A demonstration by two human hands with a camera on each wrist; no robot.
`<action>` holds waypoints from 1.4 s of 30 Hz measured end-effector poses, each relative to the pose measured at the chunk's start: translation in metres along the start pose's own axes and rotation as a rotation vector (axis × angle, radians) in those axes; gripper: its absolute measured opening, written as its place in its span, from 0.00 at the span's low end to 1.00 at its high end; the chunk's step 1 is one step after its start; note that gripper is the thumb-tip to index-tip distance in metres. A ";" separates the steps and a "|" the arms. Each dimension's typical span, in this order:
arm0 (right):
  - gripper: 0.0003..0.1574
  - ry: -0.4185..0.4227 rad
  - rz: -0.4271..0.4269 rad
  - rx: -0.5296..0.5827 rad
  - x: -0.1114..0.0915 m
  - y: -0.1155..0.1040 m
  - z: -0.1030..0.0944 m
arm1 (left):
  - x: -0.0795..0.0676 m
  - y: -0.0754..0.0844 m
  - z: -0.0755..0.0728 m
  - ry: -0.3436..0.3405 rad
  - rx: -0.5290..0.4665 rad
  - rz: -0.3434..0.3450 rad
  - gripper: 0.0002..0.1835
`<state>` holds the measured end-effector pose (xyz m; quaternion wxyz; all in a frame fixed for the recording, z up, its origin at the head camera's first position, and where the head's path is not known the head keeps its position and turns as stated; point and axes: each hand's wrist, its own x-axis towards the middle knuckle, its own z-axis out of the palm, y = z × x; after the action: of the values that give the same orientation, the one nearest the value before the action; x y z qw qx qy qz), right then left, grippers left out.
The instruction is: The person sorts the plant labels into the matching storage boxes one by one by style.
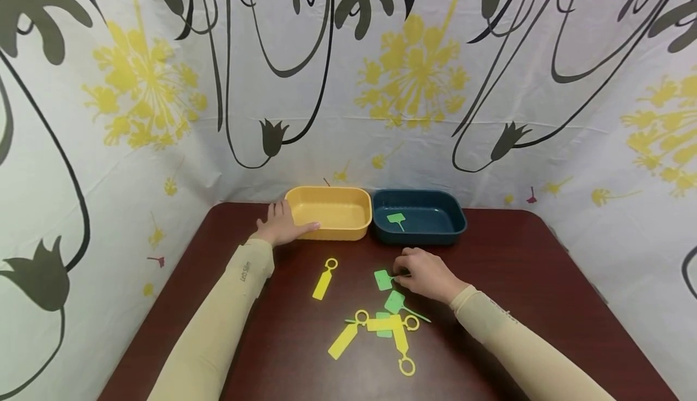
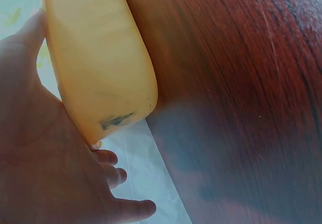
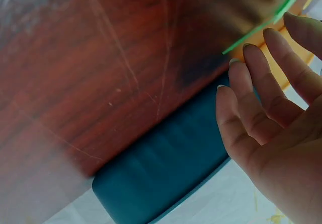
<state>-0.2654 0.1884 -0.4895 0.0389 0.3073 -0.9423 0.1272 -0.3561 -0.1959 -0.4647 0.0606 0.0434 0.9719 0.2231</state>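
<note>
My left hand (image 1: 281,224) rests against the left end of a yellow bin (image 1: 356,231), its fingers spread and the thumb along the front rim. In the left wrist view the thumb touches the bin's edge. My right hand (image 1: 427,273) hovers low over the table, fingers loosely bent, beside a green tag (image 1: 383,279) with a thin stem. The right wrist view has that stem (image 3: 251,34) lying beyond the fingertips, with no visible pinch. A second green tag (image 1: 394,302) lies just nearer. Another green tag (image 1: 396,218) is inside the dark blue bin (image 1: 419,237).
Several yellow ring-ended tags lie on the dark wood table (image 1: 283,340): one apart (image 1: 322,285), the others (image 1: 343,341) clustered at the front, overlapping a green tag (image 1: 384,332). Both bins stand side by side at the table's back edge, before a patterned cloth (image 1: 327,98).
</note>
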 end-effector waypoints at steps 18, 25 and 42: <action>0.06 -0.020 -0.040 -0.101 -0.004 0.004 0.007 | 0.001 0.000 0.000 0.003 0.015 0.008 0.75; 0.08 0.027 -0.106 -0.153 -0.012 0.003 0.009 | 0.000 0.001 0.000 -0.012 0.017 -0.004 0.75; 0.12 0.052 -0.125 -0.067 -0.020 0.001 0.005 | -0.004 0.002 -0.001 -0.011 0.027 -0.003 0.73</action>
<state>-0.2492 0.1994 -0.4975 0.0813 0.3607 -0.9236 0.1010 -0.3522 -0.1952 -0.4630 0.0654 0.0440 0.9746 0.2096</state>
